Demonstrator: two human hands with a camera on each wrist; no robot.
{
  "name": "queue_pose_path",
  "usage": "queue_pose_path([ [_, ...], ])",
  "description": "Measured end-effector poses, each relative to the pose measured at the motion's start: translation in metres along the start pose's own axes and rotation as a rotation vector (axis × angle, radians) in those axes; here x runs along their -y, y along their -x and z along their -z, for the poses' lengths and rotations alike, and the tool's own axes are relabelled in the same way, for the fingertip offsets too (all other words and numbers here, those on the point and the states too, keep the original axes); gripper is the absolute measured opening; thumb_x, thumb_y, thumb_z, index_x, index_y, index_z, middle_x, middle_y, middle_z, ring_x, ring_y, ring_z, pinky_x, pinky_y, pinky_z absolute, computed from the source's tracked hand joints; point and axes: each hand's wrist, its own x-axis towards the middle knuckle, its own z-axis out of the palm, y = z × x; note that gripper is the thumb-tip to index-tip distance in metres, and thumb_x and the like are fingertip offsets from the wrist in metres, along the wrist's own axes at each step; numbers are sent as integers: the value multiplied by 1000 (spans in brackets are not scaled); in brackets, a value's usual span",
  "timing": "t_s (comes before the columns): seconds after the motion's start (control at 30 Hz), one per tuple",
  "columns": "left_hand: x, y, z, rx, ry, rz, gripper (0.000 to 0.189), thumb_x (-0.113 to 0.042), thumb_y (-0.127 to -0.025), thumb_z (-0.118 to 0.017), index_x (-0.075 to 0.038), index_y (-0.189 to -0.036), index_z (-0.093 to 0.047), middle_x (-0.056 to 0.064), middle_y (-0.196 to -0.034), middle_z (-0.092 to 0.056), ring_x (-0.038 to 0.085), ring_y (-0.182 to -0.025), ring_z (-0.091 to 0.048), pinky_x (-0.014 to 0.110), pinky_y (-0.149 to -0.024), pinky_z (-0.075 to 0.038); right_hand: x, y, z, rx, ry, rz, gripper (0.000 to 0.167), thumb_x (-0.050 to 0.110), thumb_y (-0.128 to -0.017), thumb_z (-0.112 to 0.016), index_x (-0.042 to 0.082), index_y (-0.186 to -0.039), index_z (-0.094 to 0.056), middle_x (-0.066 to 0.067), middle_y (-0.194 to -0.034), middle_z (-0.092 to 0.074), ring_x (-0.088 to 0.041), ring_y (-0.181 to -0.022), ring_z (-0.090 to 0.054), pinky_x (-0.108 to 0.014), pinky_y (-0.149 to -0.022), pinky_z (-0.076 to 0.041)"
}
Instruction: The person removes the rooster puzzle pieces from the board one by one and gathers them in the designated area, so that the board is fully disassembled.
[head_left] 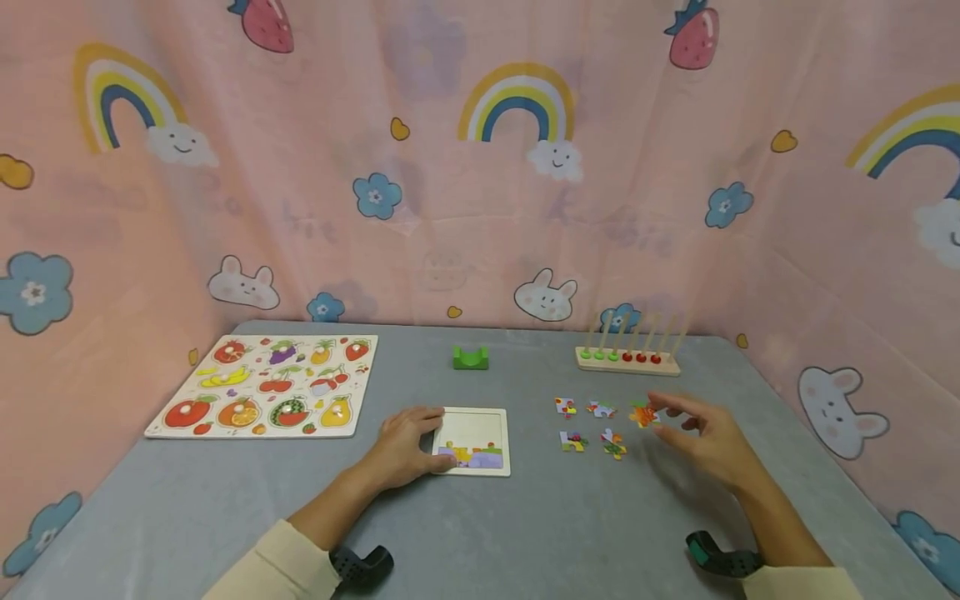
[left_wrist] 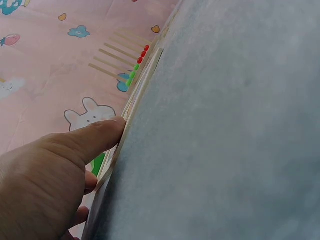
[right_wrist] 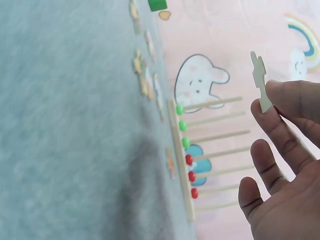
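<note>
Pickup step, apparently: right hand (head_left: 705, 437) pinching puzzle piece (right_wrist: 259, 75) right of puzzle tray (head_left: 472, 423), left hand (head_left: 402, 446) gripping tray's left side; next move likely calls for carrying it tray-ward.

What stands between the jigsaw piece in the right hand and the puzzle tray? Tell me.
Four jigsaw pieces lie on the table between the right hand and the puzzle tray, but the held piece is raised and could likely pass over them. The left hand grips the tray's left side.
</note>
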Motion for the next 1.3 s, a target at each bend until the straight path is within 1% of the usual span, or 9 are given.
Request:
queue_pose_path([
  [0.1,-1,-1,0,-2,2,-4,66,-33,-76,-82,4,-127,-60,12,-135,-54,37,-129,-41,60,-102,-22,-5,3,0,0,-6,-14,39,2,-86,-71,0,-124,-64,-16,-114,-65,-7,-94,-50,-30,-73,-43],
  [0.27,-2,-4,1,4,-2,-7,67,-34,-77,-81,4,-128,-60,11,-136,-53,36,-131,-39,59,-103,-21,-15,7,-1,13,20,-46,39,5,-86,-72,-1,-124,-63,-15,-114,-65,-16,-95,-54,-31,-71,-45],
  [0.4,-2,-5,1,9,-6,-12,68,-34,-77,-81,5,-128,-59,12,-136,-53,36,-130,-39,59,-103,-21,-25,10,-2,38,50,-97,40,6,-86,-72,-1,-124,-63,-14,-114,-65,-21,-94,-56,-31,-70,-48],
  [0.5,-1,-5,1,4,-11,-17,68,-34,-76,-81,5,-127,-60,12,-135,-54,36,-130,-40,59,-103,-22,-31,12,-4,65,29,-117,40,5,-87,-72,-1,-125,-62,-14,-114,-65,-25,-96,-57,-31,-71,-49],
  [0.63,-1,-4,1,2,-15,-19,67,-33,-76,-81,5,-127,-60,12,-135,-54,36,-130,-40,59,-103,-22,-35,14,-5,103,-14,-152,41,5,-88,-70,-2,-127,-61,-17,-118,-64,-33,-100,-58,-34,-72,-50],
  [0.8,-1,-2,1,0,-11,-18,66,-33,-77,-81,5,-127,-60,13,-135,-54,37,-129,-40,59,-102,-22,-35,14,-6,122,1,-213,41,8,-88,-71,-1,-127,-61,-18,-118,-63,-33,-99,-58,-37,-71,-49],
  [0.9,-1,-1,1,-4,-8,-14,66,-33,-76,-81,5,-126,-61,13,-134,-54,37,-129,-41,60,-102,-22,-35,14,-7,123,27,-210,40,6,-87,-71,-1,-126,-62,-17,-116,-64,-32,-99,-59,-39,-74,-49],
  [1.07,-1,-1,0,-3,-4,-9,67,-33,-76,-81,6,-126,-60,12,-135,-54,36,-129,-41,59,-103,-22,-39,15,-9,122,57,-203,41,3,-85,-71,-3,-125,-62,-18,-115,-65,-34,-102,-59,-47,-81,-47],
  [1.3,-1,1,-1,0,0,0,67,-32,-76,-82,5,-127,-60,12,-135,-54,36,-130,-40,59,-103,-21,-46,17,-12,121,87,-180,40,-1,-83,-71,-4,-122,-63,-17,-112,-66,-34,-102,-59,-44,-82,-46],
])
